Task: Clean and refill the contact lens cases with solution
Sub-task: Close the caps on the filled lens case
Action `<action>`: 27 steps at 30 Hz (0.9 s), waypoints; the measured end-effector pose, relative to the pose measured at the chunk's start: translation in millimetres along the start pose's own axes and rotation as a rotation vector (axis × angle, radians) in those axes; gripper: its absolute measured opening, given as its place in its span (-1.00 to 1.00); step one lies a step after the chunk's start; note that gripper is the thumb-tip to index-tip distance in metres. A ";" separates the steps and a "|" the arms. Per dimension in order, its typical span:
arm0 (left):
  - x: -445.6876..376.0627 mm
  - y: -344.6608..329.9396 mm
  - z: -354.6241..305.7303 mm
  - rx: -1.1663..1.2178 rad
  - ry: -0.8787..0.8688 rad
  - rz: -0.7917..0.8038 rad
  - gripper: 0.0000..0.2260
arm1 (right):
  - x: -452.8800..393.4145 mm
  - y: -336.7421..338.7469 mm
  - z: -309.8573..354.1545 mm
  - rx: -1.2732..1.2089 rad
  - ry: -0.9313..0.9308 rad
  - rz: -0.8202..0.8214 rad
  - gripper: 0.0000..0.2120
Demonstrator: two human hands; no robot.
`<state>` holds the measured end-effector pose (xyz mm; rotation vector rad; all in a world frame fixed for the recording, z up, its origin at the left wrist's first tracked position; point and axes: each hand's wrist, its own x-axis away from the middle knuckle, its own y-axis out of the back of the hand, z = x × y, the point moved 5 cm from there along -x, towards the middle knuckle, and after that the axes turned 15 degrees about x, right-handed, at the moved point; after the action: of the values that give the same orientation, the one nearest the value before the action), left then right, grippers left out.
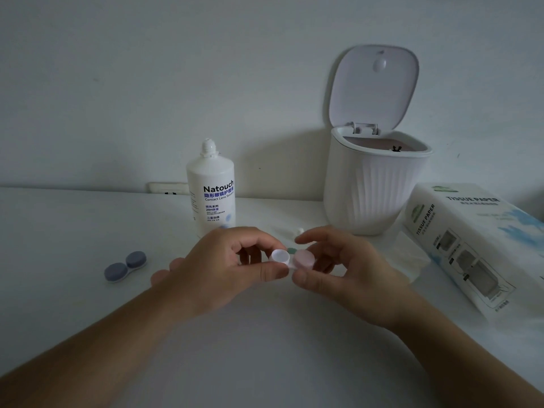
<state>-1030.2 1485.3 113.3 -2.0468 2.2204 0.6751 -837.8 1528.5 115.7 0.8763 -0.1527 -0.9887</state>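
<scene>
The case sits between my hands above the table, open room in front. My left hand pinches its open white cup; my right hand grips the pink cap. Bottle behind, bin and tissue pack right, blue case left.

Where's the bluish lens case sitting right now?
The blue-grey lens case lies on the white table, left of the left hand and the solution bottle.
</scene>
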 end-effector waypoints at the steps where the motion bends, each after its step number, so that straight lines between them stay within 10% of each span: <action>1: -0.1 0.4 0.2 -0.005 0.004 -0.003 -0.72 | 0.4 0.0 0.9 -0.022 0.010 0.011 -0.57; 8: 0.4 1.3 -0.8 0.003 -0.007 -0.018 -0.75 | 0.1 0.8 3.8 -0.027 0.011 -0.033 -0.87; 14: 0.2 1.2 -4.2 0.012 -0.029 -0.016 -0.82 | -0.5 1.8 -1.6 -0.030 -0.049 -0.028 -0.51; 22: 0.0 4.3 -3.1 0.013 -0.041 -0.025 -0.81 | 0.5 4.1 3.4 -0.052 0.008 -0.081 -0.83; 27: -0.1 2.5 -2.7 -0.003 -0.045 -0.003 -0.80 | -0.9 -1.1 1.4 -0.057 -0.033 -0.059 -0.62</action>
<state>-1031.8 1484.5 116.5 -2.0149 2.1931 0.7176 -839.7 1528.1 116.1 0.8163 -0.1272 -1.0580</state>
